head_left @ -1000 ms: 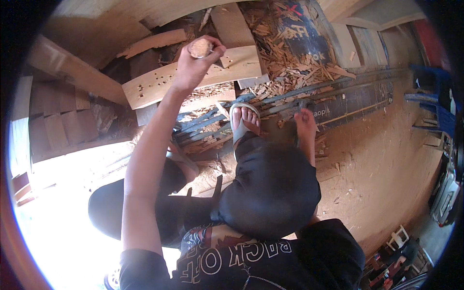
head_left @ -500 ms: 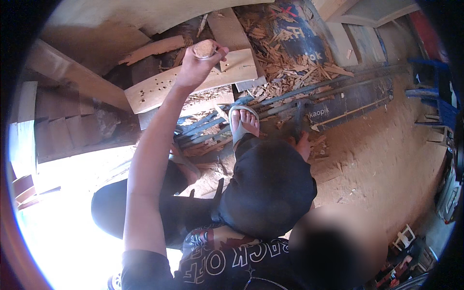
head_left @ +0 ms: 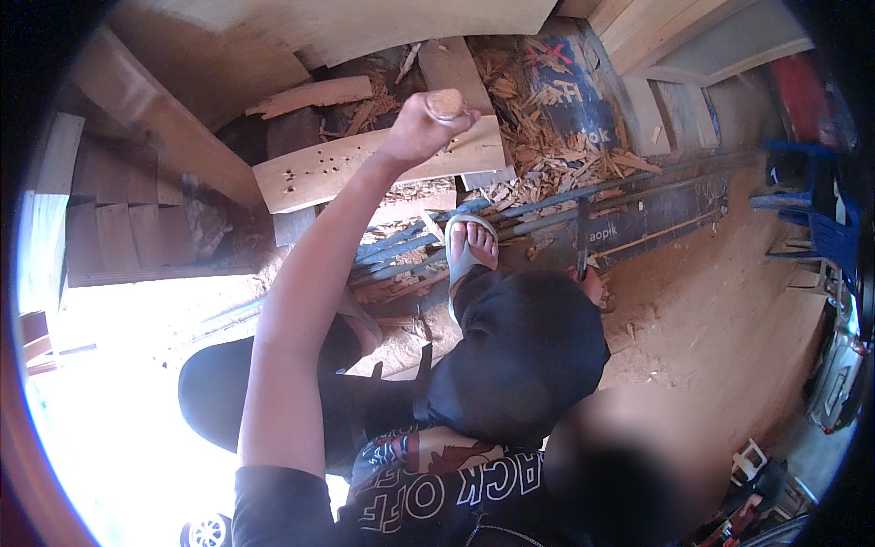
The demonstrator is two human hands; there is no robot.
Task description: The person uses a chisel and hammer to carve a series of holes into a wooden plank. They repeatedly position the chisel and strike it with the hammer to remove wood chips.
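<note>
My left hand [head_left: 408, 135] is wrapped round the wooden handle of a chisel [head_left: 446, 102], held upright over the right part of a pale, slightly curved board [head_left: 342, 166]. Several small dark holes or notches mark the board, mostly toward its left end. Whether the chisel's tip touches the wood is hidden. Beyond my right knee, my right hand [head_left: 595, 288] grips a dark hammer [head_left: 583, 230] by its handle, low near the floor. Part of that hand is covered by the knee, and the hammer is blurred.
Wood chips [head_left: 538, 137] lie thick around the board. Dark rods [head_left: 556, 211] run across the floor beside my sandaled foot [head_left: 471, 244]. A thick wooden beam [head_left: 169, 118] leans at left; a blue plastic chair [head_left: 825, 205] stands at right.
My left hand has moved the chisel rightward along the board. My right hand keeps hold of the hammer near the knee. The whole view has shifted slightly.
</note>
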